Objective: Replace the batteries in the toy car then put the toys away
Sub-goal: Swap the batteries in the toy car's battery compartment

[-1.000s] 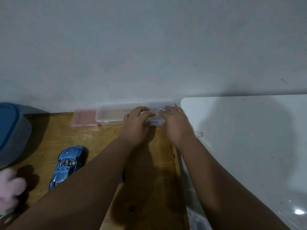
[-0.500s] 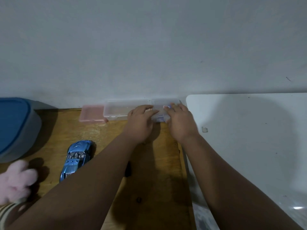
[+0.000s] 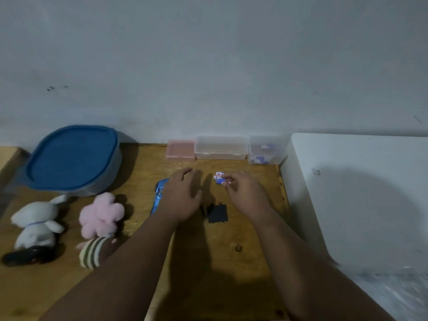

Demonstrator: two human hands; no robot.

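Note:
The blue toy car [image 3: 158, 196] lies on the wooden table [image 3: 231, 262], mostly hidden under my left hand [image 3: 183, 198], which hovers over it with fingers spread and nothing in it. My right hand [image 3: 243, 193] pinches a small blue-and-white battery pack [image 3: 219, 177] at its fingertips, just above the table. A black battery cover [image 3: 217, 214] lies between my hands. A small clear box [image 3: 266, 150] holding more blue-and-white packs stands against the wall.
A longer clear box [image 3: 221, 148] and a pink box [image 3: 180, 149] stand beside it. A grey tub with a blue lid [image 3: 71, 158] sits back left. A white plush [image 3: 37, 223] and a pink plush [image 3: 102, 214] lie left. A white surface [image 3: 361, 195] adjoins on the right.
Both hands have pulled back from the small clear box at the wall. My right hand now holds a battery pack. My left hand has moved over the toy car. The view has shifted left.

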